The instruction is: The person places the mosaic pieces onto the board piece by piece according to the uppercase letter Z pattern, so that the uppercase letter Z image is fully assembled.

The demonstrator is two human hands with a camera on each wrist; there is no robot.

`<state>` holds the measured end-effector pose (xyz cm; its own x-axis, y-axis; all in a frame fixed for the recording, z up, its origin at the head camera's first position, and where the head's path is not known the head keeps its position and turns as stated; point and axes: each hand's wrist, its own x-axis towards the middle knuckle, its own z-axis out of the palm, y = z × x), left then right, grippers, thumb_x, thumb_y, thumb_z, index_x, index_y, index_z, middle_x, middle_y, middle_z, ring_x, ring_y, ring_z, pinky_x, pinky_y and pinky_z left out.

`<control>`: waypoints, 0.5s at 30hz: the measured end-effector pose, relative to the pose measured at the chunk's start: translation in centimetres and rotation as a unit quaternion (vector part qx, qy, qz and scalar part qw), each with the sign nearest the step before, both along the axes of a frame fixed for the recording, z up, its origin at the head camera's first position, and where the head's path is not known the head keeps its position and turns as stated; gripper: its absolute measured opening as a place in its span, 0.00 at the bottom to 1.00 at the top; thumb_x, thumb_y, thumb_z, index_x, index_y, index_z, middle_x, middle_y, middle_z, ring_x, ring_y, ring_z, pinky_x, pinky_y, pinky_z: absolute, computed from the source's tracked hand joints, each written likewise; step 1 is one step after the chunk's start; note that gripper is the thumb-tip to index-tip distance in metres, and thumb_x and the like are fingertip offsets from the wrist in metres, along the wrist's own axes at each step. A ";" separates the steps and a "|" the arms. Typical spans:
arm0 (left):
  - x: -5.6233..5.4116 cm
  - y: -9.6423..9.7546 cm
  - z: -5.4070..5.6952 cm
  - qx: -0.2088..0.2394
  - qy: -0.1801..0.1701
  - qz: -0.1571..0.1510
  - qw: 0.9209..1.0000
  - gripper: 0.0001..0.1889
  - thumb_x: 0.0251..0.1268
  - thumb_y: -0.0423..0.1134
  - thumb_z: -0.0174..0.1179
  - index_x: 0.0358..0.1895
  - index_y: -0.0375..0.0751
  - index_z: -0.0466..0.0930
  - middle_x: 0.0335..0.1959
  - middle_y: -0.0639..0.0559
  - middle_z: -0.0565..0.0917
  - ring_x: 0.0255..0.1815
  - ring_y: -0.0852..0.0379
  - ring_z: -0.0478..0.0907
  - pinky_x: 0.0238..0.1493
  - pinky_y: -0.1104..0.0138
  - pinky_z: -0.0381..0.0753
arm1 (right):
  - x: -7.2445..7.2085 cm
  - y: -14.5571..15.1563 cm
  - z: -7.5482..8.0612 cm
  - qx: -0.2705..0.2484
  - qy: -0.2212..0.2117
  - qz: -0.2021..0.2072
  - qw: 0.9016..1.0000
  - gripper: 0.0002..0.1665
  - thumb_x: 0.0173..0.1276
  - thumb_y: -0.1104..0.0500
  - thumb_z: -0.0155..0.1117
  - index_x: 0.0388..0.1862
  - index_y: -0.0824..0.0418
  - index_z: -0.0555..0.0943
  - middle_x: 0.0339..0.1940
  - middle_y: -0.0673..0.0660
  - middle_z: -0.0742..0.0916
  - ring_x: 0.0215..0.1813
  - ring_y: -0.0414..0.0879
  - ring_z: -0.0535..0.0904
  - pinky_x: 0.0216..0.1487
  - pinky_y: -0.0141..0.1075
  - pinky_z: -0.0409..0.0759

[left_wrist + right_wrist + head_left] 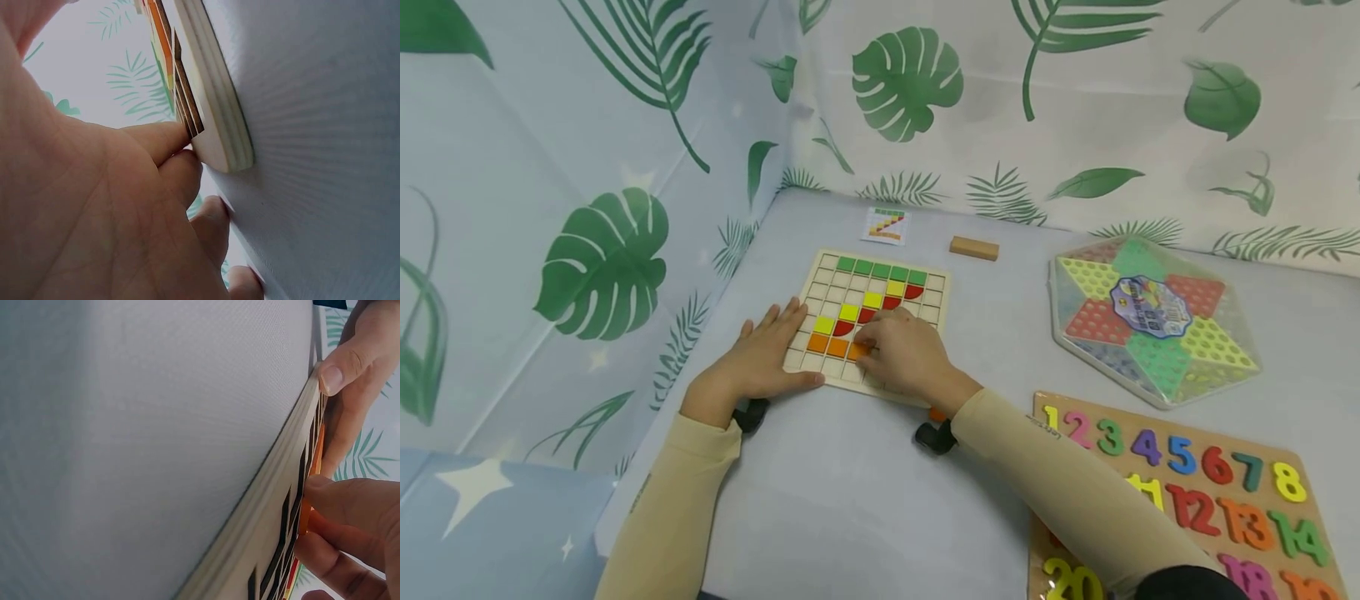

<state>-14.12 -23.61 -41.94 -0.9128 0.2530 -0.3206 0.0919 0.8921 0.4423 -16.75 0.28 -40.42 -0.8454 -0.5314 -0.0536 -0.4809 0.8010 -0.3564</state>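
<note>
A wooden grid board [934, 298] lies on the table. It carries a row of green squares [882, 270], a diagonal of yellow squares [848, 312] with red rounded tiles [843, 328] beside it, and orange squares [817, 342] in a lower row. With thumb and fingers, my right hand [908, 348] pinches an orange square tile [305, 512] at the end of that lower row. My left hand [763, 358] rests at the board's left edge, fingers spread and mostly straight, the thumb by the near corner. Part of the board is hidden under my right hand.
Behind the board lie a small pattern card [886, 225] and a wooden block [974, 248]. To the right are a hexagonal Chinese checkers set [1093, 283] and a number puzzle board [1195, 462], partly under my right forearm. An orange piece [937, 414] shows near my right wrist.
</note>
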 end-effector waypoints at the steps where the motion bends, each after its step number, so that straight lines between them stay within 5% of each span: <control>1: 0.0 0.0 0.0 0.000 0.000 0.000 1.000 0.60 0.63 0.66 0.66 0.87 0.45 0.39 0.89 0.47 0.38 0.89 0.38 0.34 0.83 0.34 0.35 | 0.0 0.0 0.0 0.001 -0.001 -0.001 1.000 0.16 0.69 0.52 0.72 0.54 0.52 0.91 0.53 0.51 0.92 0.60 0.52 0.82 0.61 0.48 0.85; 11: 0.0 0.1 0.1 -0.001 -0.001 0.002 1.000 0.60 0.62 0.66 0.66 0.87 0.45 0.39 0.89 0.47 0.38 0.89 0.38 0.34 0.84 0.34 0.35 | 0.0 0.4 -0.1 -0.009 -0.006 -0.006 1.000 0.19 0.68 0.49 0.73 0.55 0.52 0.90 0.56 0.51 0.91 0.67 0.52 0.81 0.67 0.49 0.82; 15: -0.1 0.0 -0.1 -0.005 -0.002 0.003 1.000 0.60 0.62 0.66 0.65 0.87 0.45 0.38 0.89 0.48 0.38 0.89 0.38 0.33 0.84 0.34 0.35 | 0.2 1.0 -0.2 -0.019 -0.002 -0.010 1.000 0.18 0.68 0.49 0.72 0.55 0.52 0.90 0.52 0.50 0.92 0.62 0.50 0.82 0.63 0.47 0.84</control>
<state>-14.23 -23.65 -41.99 -0.9132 0.2448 -0.3258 0.0858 0.8970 0.4336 -16.57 1.32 -40.66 -0.8560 -0.5156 -0.0372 -0.4630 0.7967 -0.3886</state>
